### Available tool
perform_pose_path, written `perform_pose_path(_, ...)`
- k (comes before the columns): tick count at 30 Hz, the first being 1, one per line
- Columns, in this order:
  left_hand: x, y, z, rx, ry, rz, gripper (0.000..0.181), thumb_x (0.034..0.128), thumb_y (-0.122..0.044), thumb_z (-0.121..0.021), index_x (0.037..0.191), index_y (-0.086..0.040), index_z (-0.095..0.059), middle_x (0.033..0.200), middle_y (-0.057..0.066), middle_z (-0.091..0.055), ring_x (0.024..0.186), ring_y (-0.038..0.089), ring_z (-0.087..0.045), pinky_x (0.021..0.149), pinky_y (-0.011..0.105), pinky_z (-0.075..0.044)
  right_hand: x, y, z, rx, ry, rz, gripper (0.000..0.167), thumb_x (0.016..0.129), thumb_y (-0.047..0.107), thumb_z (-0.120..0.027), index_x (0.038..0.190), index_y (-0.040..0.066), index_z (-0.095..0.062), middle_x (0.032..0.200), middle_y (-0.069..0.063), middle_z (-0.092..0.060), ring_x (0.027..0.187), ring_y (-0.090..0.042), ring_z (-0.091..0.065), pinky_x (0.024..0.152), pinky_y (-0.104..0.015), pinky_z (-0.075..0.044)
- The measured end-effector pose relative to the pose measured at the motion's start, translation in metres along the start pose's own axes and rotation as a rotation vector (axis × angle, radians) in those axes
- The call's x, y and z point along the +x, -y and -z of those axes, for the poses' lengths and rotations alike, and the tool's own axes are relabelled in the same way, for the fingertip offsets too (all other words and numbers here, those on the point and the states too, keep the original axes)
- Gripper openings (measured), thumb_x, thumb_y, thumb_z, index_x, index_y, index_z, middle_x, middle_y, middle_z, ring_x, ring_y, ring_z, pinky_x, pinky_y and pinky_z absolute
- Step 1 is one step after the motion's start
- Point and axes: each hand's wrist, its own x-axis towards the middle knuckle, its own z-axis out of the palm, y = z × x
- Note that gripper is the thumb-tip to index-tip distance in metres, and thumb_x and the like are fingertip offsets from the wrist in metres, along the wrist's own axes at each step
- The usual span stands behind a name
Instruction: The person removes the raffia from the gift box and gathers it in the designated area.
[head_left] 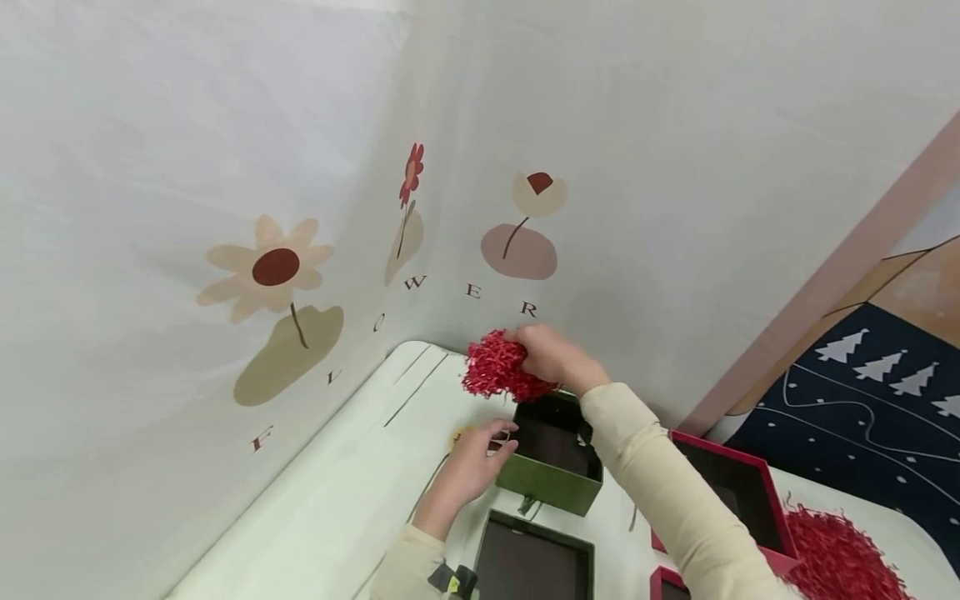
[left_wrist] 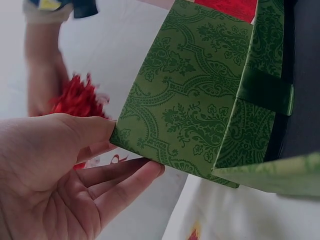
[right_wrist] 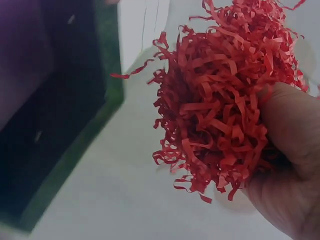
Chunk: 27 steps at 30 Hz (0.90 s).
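Observation:
A green patterned box (head_left: 551,487) stands open on the white table, its dark inside visible. My left hand (head_left: 472,462) is at its left side; in the left wrist view the thumb and fingers pinch the edge of the green wall (left_wrist: 185,95). Above the box's far end, my right hand (head_left: 555,358) grips a big clump of red shredded paper (right_wrist: 215,95). The clump hangs beyond the box rim, apart from the inside. Small pale scraps lie in the box in the right wrist view.
Nearer on the white table (head_left: 300,517) lies another green box part (head_left: 487,554), dark inside. At the right are an open red box (head_left: 780,500) and a heap of red shredded paper (head_left: 840,550). A pale curtain (head_left: 637,167) with printed flowers rises behind the table.

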Motion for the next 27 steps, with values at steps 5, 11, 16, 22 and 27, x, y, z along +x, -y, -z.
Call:
perform_pose_path(5, 0.0, 0.0, -0.003, -0.031, 0.002, 0.016, 0.03, 0.1068, -0.021, -0.06, 0.133, -0.008, -0.066, 0.127, 0.015, -0.069, 0.109, 0.035, -0.07, 0.086, 0.045, -0.06, 0.024, 0.029, -0.017, 0.01, 0.08, 0.027, 0.055, 0.09, -0.009, -0.068, 0.141, 0.009, -0.064, 0.138, -0.01, -0.066, 0.127, -0.029, -0.062, 0.104, -0.04, -0.052)
perform_pose_path(11, -0.001, 0.0, -0.011, -0.016, 0.017, 0.015, 0.028, 0.1064, -0.024, -0.06, 0.131, -0.014, -0.068, 0.125, 0.01, -0.071, 0.109, 0.031, -0.072, 0.086, 0.042, -0.06, 0.033, 0.052, -0.043, 0.026, 0.146, 0.028, 0.062, 0.091, -0.004, -0.072, 0.149, 0.009, -0.056, 0.147, -0.01, -0.059, 0.135, -0.028, -0.056, 0.109, -0.038, -0.049)
perform_pose_path(16, -0.002, -0.002, -0.015, -0.016, 0.017, 0.007, 0.027, 0.1056, -0.017, -0.061, 0.132, -0.017, -0.069, 0.124, 0.008, -0.072, 0.109, 0.031, -0.072, 0.087, 0.041, -0.06, 0.03, 0.053, -0.058, 0.022, 0.18, 0.004, 0.067, 0.093, 0.003, -0.075, 0.154, 0.012, -0.05, 0.146, -0.011, -0.059, 0.131, -0.024, -0.058, 0.105, -0.036, -0.05)
perform_pose_path(22, -0.002, -0.002, -0.014, -0.031, 0.002, 0.003, 0.03, 0.1048, -0.021, -0.063, 0.133, -0.014, -0.068, 0.129, 0.007, -0.071, 0.109, 0.031, -0.072, 0.088, 0.041, -0.06, 0.026, 0.05, -0.07, 0.042, 0.244, -0.016, 0.074, 0.097, 0.012, -0.074, 0.161, 0.022, -0.039, 0.149, -0.008, -0.056, 0.129, -0.019, -0.056, 0.106, -0.033, -0.049)
perform_pose_path(27, -0.001, 0.002, -0.013, -0.072, 0.003, 0.011, 0.037, 0.1042, -0.027, -0.065, 0.138, -0.012, -0.066, 0.133, 0.006, -0.069, 0.11, 0.027, -0.071, 0.092, 0.042, -0.059, 0.019, 0.045, -0.08, 0.052, 0.325, -0.014, 0.074, 0.1, 0.027, -0.071, 0.164, 0.027, -0.033, 0.158, -0.009, -0.047, 0.142, -0.023, -0.048, 0.115, -0.038, -0.042)
